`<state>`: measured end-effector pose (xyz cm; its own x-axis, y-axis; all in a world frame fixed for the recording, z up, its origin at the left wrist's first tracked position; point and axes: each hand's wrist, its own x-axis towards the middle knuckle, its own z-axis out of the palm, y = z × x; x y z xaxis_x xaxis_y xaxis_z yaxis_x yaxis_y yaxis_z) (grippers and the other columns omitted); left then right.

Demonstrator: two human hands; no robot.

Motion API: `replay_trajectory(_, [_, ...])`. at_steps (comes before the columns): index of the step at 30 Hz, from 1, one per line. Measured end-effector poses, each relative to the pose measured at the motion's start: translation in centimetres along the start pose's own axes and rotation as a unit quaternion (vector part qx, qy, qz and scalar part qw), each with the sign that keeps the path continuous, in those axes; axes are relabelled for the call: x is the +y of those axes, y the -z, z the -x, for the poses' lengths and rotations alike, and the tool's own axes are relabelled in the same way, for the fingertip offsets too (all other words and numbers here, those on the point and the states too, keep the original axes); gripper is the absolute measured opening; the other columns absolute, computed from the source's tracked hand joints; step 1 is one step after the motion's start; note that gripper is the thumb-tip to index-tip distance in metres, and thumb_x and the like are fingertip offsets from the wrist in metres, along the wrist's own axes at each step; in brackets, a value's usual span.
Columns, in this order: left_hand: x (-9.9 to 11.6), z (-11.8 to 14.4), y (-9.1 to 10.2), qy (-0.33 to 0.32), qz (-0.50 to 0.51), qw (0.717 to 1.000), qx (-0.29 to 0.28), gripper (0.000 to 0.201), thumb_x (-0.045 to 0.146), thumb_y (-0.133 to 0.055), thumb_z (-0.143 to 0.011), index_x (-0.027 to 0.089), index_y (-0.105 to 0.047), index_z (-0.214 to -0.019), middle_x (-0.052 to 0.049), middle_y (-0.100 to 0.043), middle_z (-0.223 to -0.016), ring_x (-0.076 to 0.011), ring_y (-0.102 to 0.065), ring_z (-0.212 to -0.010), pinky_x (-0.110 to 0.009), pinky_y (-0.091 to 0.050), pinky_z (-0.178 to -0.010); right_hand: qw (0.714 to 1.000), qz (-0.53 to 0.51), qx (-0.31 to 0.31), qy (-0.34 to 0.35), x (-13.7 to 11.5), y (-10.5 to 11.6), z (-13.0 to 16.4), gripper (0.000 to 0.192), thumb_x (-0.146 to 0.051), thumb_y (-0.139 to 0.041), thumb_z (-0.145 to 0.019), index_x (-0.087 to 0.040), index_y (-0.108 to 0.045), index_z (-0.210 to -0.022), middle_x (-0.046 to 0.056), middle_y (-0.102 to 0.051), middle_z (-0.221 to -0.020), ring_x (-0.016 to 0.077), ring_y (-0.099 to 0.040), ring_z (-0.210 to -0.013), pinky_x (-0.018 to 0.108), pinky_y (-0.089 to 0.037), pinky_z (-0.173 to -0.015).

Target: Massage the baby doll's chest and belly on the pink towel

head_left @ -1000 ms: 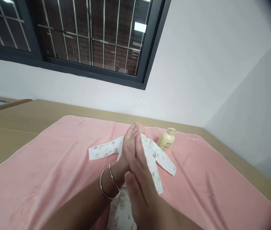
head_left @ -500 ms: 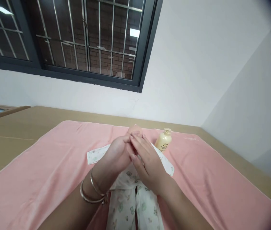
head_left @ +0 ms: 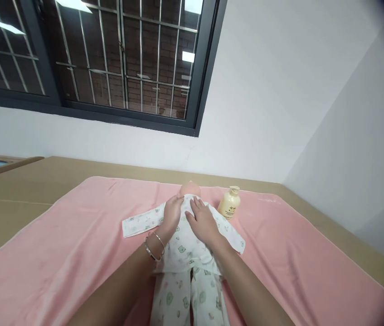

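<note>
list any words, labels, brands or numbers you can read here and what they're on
None can be read.
Pale yellow pump bottle: a dark mark and lines of print on its front, too small and blurred to read.
Pink towel: a faint pale mark near its far right corner, perhaps stitched lettering, illegible.
White baby suit under the left hand and right hand: green printed figures only, no words.

Around the doll (head_left: 187, 235), bare pink towel (head_left: 76, 253) lies open to its left and far right, while the cream bottle (head_left: 228, 204) stands just beside its right shoulder and the wall (head_left: 263, 136) rises behind its head.
</note>
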<state>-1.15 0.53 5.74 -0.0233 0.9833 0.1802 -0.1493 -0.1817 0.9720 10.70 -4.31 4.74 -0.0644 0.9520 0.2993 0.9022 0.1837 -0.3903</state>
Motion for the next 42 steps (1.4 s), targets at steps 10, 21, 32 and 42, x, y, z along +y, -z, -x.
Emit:
replay_trajectory(10, [-4.1,0.8,-0.2,-0.096,-0.126,0.986,0.045,0.033,0.015,-0.043,-0.080,0.019,-0.068,-0.101,-0.007,-0.070,-0.111,-0.0216,-0.062,-0.109,-0.041,-0.045,-0.104,0.993,-0.028,-0.039,0.110,0.9,-0.2,-0.4,0.048,-0.026,-0.034,-0.097,-0.024,-0.046,-0.144,0.002,-0.037,-0.153,0.0208,-0.022,-0.146,0.046,-0.012,-0.121])
replay_trajectory(21, [-3.6,1.0,0.1,-0.132,-0.273,0.953,0.004,0.039,0.016,-0.041,-0.085,0.016,-0.063,-0.118,-0.011,-0.062,-0.130,-0.0230,-0.052,-0.127,-0.043,-0.035,-0.115,0.997,0.071,0.029,-0.006,-0.4,-0.7,0.3,0.053,-0.024,-0.032,-0.097,-0.002,-0.042,-0.144,0.020,-0.039,-0.149,0.0321,-0.029,-0.142,0.048,-0.020,-0.117])
replay_trajectory(32, [-2.7,2.8,-0.2,-0.208,-0.515,0.828,-0.072,0.049,0.017,-0.034,-0.091,0.007,-0.051,-0.136,-0.017,-0.047,-0.146,-0.0297,-0.035,-0.142,-0.047,-0.027,-0.117,0.997,-0.001,0.028,-0.067,3.4,-0.4,-1.3,0.054,-0.038,-0.025,-0.102,-0.012,-0.042,-0.146,0.013,-0.036,-0.153,0.0281,-0.027,-0.144,0.049,-0.014,-0.119])
replay_trajectory(42, [-2.4,-0.3,1.2,-0.113,-0.534,0.832,-0.105,0.052,0.034,-0.036,-0.095,0.010,-0.045,-0.140,-0.017,-0.042,-0.149,-0.0320,-0.034,-0.142,-0.050,-0.023,-0.117,0.988,0.154,-0.003,-0.029,-2.9,-0.3,1.8,0.054,-0.022,-0.036,-0.096,0.006,-0.039,-0.143,0.031,-0.038,-0.145,0.0360,-0.036,-0.138,0.049,-0.021,-0.116])
